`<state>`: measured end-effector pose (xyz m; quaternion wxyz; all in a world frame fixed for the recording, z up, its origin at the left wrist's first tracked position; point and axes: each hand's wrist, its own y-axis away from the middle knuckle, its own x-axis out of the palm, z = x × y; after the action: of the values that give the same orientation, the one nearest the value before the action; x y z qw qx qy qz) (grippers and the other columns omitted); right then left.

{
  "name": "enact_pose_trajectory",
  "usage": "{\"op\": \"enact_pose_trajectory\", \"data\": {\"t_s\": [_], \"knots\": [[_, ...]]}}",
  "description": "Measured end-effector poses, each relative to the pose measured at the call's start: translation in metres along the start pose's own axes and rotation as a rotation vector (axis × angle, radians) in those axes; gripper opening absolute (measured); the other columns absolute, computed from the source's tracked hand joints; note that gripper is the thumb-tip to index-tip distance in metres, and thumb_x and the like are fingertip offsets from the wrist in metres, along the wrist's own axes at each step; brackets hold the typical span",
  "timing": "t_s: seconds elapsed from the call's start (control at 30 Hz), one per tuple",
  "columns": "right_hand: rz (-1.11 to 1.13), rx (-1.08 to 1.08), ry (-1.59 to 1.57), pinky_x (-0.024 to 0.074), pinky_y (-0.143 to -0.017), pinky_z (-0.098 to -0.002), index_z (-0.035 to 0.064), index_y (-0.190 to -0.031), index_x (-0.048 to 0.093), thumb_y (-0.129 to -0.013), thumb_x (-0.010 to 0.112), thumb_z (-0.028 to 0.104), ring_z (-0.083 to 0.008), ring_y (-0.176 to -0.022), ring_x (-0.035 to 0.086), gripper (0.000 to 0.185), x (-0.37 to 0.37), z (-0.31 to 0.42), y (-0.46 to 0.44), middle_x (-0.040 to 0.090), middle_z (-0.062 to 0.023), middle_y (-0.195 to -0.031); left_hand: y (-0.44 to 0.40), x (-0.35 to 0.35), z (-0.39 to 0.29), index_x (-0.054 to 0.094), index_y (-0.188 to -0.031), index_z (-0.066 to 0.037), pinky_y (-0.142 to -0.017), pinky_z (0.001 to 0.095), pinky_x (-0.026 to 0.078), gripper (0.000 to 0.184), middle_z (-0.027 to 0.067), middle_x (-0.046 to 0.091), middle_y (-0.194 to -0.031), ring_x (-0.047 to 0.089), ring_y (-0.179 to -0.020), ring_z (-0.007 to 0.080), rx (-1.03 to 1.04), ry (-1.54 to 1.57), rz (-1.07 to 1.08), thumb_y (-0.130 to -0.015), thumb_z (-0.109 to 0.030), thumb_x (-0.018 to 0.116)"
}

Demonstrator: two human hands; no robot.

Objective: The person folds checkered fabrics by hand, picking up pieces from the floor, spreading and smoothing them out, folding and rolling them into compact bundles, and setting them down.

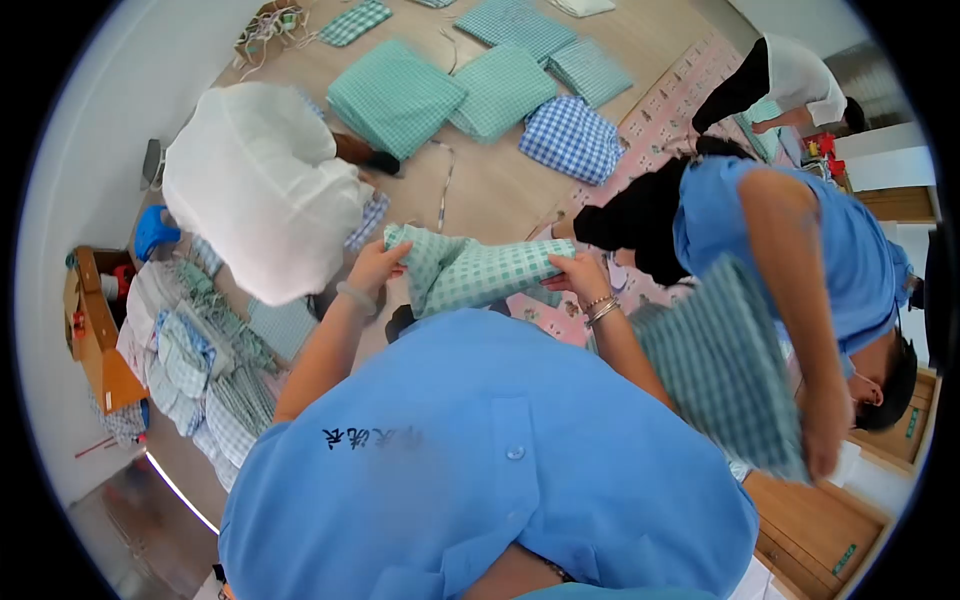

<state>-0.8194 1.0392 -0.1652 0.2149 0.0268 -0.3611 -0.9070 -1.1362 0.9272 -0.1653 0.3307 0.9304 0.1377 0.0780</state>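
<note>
A green-and-white checked cloth [470, 272] stretches between my two hands in front of my blue shirt. My left hand [378, 266] has its fingers closed on the cloth's left end. At the other end my right hand [580, 277] grips the edge between thumb and fingers. The cloth is folded over on itself and sags a little in the middle. I cannot tell whether it is a sheet, a cover or a pillowcase.
Folded green checked bundles [395, 97] and a blue checked bundle [572, 140] lie on the floor ahead. A person in white [265, 190] bends at left, near heaped cloths [190, 350]. At right, a person in blue [760, 220] holds a dark green checked cloth [735, 370]; another person bends farther back.
</note>
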Motion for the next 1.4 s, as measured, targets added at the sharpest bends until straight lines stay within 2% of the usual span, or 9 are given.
{"op": "enact_pose_trajectory", "data": {"t_s": [0.27, 0.33, 0.67, 0.93, 1.1, 1.2, 1.23, 1.3, 1.4], "knots": [[-0.277, 0.009, -0.181, 0.0489, -0.056, -0.0304, -0.0067, -0.092, 0.051, -0.075, 0.055, 0.018, -0.0231, -0.063, 0.058, 0.031, -0.032, 0.113, -0.112, 0.058, -0.0138, -0.077, -0.115, -0.061, -0.096, 0.051, -0.096, -0.010, -0.064, 0.0270, 0.044, 0.031, 0.0010, 0.054, -0.083, 0.051, -0.069, 0.0112, -0.114, 0.283, -0.019, -0.075, -0.031, 0.060], [-0.302, 0.012, -0.233, 0.0487, -0.058, -0.0303, -0.0064, -0.094, 0.050, -0.075, 0.054, 0.017, -0.0221, -0.064, 0.057, 0.031, -0.052, 0.142, -0.155, 0.058, -0.0129, -0.078, -0.141, -0.072, -0.115, 0.049, -0.099, -0.011, -0.066, 0.0281, 0.044, 0.034, 0.0020, 0.052, -0.085, 0.050, -0.072, 0.0123, -0.173, 0.548, -0.095, -0.074, -0.031, 0.062], [-0.106, -0.039, 0.039, 0.0503, -0.053, -0.0304, -0.0043, -0.086, 0.051, -0.075, 0.053, 0.016, -0.0234, -0.060, 0.058, 0.023, -0.056, 0.366, -0.407, 0.057, -0.0147, -0.076, -0.289, -0.068, -0.215, 0.052, -0.088, -0.003, -0.065, 0.0304, 0.048, 0.022, 0.0066, 0.052, -0.079, 0.052, -0.068, 0.0165, -0.083, 0.872, -0.293, -0.077, -0.020, 0.058], [0.066, -0.308, 0.062, 0.0497, -0.059, -0.0284, -0.0048, -0.084, 0.054, -0.075, 0.057, 0.019, -0.0207, -0.065, 0.058, 0.026, -0.093, 0.503, -0.483, 0.057, -0.0130, -0.077, -0.329, -0.005, -0.319, 0.048, -0.098, -0.006, -0.064, 0.0282, 0.047, 0.028, 0.0051, 0.054, -0.087, 0.053, -0.076, 0.0155, 0.113, 0.810, -0.363, -0.077, -0.021, 0.059], [0.004, -0.272, 0.028, 0.0498, -0.060, -0.0301, -0.0050, -0.086, 0.054, -0.073, 0.058, 0.019, -0.0213, -0.066, 0.058, 0.027, -0.154, 0.504, -0.529, 0.057, -0.0127, -0.078, -0.374, 0.046, -0.307, 0.045, -0.106, -0.007, -0.068, 0.0290, 0.046, 0.034, 0.0056, 0.054, -0.094, 0.053, -0.080, 0.0169, 0.070, 0.762, -0.162, -0.078, -0.024, 0.056], [-0.250, -0.249, 0.080, 0.0494, -0.056, -0.0333, -0.0013, -0.113, 0.038, -0.074, 0.058, 0.019, -0.0237, -0.064, 0.056, 0.048, -0.191, 0.465, -0.552, 0.052, -0.0156, -0.095, -0.401, 0.076, -0.277, 0.044, -0.107, -0.009, -0.065, 0.0256, 0.045, 0.037, 0.0056, 0.053, -0.094, 0.053, -0.080, 0.0156, -0.163, 0.530, -0.153, -0.077, -0.027, 0.057], [-0.281, -0.145, 0.112, 0.0489, -0.053, -0.0348, 0.0055, -0.125, 0.023, -0.074, 0.057, 0.020, -0.0253, -0.066, 0.057, 0.063, -0.204, 0.446, -0.556, 0.047, -0.0175, -0.103, -0.405, 0.078, -0.259, 0.044, -0.107, -0.009, -0.065, 0.0256, 0.045, 0.037, 0.0056, 0.053, -0.094, 0.053, -0.080, 0.0156, -0.178, 0.529, -0.151, -0.077, -0.027, 0.057], [-0.372, 0.159, 0.205, 0.0482, -0.050, -0.0347, 0.0074, -0.127, 0.019, -0.074, 0.055, 0.020, -0.0264, -0.069, 0.058, 0.065, -0.222, 0.401, -0.561, 0.049, -0.0200, -0.101, -0.413, 0.069, -0.212, 0.051, -0.102, -0.006, -0.061, 0.0274, 0.044, 0.033, 0.0005, 0.055, -0.080, 0.054, -0.075, 0.0147, -0.428, 0.188, -0.249, -0.077, -0.027, 0.057], [-0.407, 0.295, 0.515, 0.0469, -0.047, -0.0342, 0.0092, -0.125, 0.025, -0.075, 0.053, 0.021, -0.0265, -0.069, 0.059, 0.059, -0.243, 0.312, -0.555, 0.050, -0.0166, -0.103, -0.403, 0.028, -0.147, 0.052, -0.100, -0.007, -0.055, 0.0262, 0.043, 0.033, -0.0007, 0.055, -0.079, 0.050, -0.068, 0.0091, -0.516, -0.259, -0.006, -0.077, -0.030, 0.056]]}}
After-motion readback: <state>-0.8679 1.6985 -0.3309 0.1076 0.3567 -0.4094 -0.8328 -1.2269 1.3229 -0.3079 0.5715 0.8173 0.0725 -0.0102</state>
